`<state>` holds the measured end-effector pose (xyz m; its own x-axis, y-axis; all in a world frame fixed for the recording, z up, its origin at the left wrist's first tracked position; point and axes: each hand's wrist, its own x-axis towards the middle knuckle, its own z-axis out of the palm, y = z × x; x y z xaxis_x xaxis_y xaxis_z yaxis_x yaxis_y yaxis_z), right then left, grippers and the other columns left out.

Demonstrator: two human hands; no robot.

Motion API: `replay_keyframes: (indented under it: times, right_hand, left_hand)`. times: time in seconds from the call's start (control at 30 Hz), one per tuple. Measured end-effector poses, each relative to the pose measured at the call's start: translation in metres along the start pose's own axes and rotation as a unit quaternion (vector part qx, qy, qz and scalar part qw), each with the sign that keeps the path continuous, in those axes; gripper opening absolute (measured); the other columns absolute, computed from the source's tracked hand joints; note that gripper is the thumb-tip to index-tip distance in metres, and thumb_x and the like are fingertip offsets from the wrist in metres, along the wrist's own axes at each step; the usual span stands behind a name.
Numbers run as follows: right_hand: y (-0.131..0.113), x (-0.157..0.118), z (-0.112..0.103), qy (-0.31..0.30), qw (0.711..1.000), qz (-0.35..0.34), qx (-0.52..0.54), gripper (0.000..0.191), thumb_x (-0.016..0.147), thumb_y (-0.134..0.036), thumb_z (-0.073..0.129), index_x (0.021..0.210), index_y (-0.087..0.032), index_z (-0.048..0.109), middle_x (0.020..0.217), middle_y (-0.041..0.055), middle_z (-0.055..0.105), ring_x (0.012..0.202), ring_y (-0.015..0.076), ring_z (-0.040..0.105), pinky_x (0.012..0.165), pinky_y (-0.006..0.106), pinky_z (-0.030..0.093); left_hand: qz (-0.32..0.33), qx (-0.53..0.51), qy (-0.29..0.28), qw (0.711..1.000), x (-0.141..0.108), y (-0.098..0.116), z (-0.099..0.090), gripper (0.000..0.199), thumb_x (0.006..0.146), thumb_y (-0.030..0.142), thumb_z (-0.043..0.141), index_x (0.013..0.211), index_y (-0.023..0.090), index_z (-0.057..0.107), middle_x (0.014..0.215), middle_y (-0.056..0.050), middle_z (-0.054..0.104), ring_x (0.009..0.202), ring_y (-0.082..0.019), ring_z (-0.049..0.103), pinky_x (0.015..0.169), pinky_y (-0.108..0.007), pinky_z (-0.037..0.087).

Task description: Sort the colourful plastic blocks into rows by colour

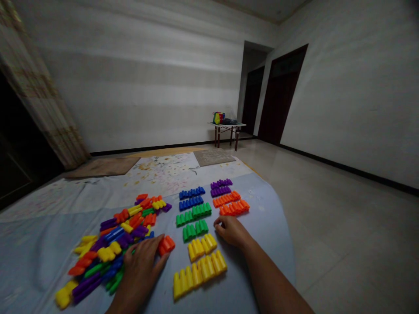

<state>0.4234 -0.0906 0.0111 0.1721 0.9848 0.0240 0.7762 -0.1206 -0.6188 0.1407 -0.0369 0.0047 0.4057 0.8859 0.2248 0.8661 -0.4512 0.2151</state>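
Note:
My left hand (pixel 144 258) rests at the right edge of a mixed pile of plastic toy blocks (pixel 114 235), its thumb and forefinger closed about an orange block (pixel 166 245). Curled on the cloth to the right, my right hand (pixel 231 230) shows nothing in its fingers. It lies just below the rows of orange blocks (pixel 231 203) and right of the green blocks (pixel 195 230). Closer to me are two rows of yellow blocks (pixel 200 271). Farther off lie blue blocks (pixel 191 198) and purple blocks (pixel 221 187), also in rows.
A pale blue flowered cloth (pixel 262 209) covers the table, whose rounded edge is on the right. Two flat mats (pixel 214 158) lie at its far side. Beyond, a small table (pixel 227 125) with a colourful bag stands by the wall. Tiled floor (pixel 327 209) stretches to the right.

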Motion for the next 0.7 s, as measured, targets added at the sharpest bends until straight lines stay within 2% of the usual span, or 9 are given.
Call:
replay_keyframes:
  times: [0.23,0.43,0.57,0.7]
  right_hand:
    - [0.0,0.0,0.001,0.002,1.0,0.006,-0.004,0.026,0.078,-0.028,0.047,0.093,-0.021,0.068,0.092,0.005,0.069,0.081,0.0165,0.062,0.068,0.024,0.04]
    - [-0.009,-0.004,-0.003,0.004,0.999,0.02,-0.046,0.024,0.077,-0.027,0.048,0.092,-0.022,0.067,0.09,0.004,0.069,0.082,0.0168,0.061,0.067,0.025,0.038]
    - [-0.013,-0.012,-0.002,-0.019,0.996,0.015,-0.084,0.022,0.074,-0.024,0.049,0.088,-0.022,0.066,0.088,0.0039,0.069,0.08,0.0173,0.061,0.063,0.025,0.036]
    - [-0.011,-0.024,0.005,0.031,0.995,-0.002,-0.095,0.02,0.076,-0.023,0.046,0.084,-0.02,0.065,0.087,0.0048,0.068,0.081,0.0167,0.06,0.065,0.024,0.036]
  left_hand:
    - [-0.02,-0.035,0.041,0.998,0.006,0.001,-0.001,0.049,0.074,0.05,0.049,0.112,0.021,0.058,0.118,-0.01,0.06,0.114,-0.029,0.05,0.098,-0.048,0.03]
    - [0.035,-0.096,0.09,0.991,0.011,0.002,0.0,0.045,0.074,0.049,0.051,0.112,0.025,0.057,0.118,-0.008,0.059,0.111,-0.027,0.051,0.095,-0.046,0.038]
    - [0.053,-0.131,0.113,0.983,0.013,0.001,0.0,0.046,0.072,0.05,0.053,0.11,0.025,0.059,0.11,-0.008,0.06,0.104,-0.026,0.055,0.089,-0.043,0.045]
    - [0.057,-0.152,0.129,0.978,0.022,0.007,-0.006,0.046,0.072,0.05,0.054,0.109,0.024,0.058,0.106,-0.007,0.06,0.1,-0.025,0.057,0.087,-0.041,0.047]
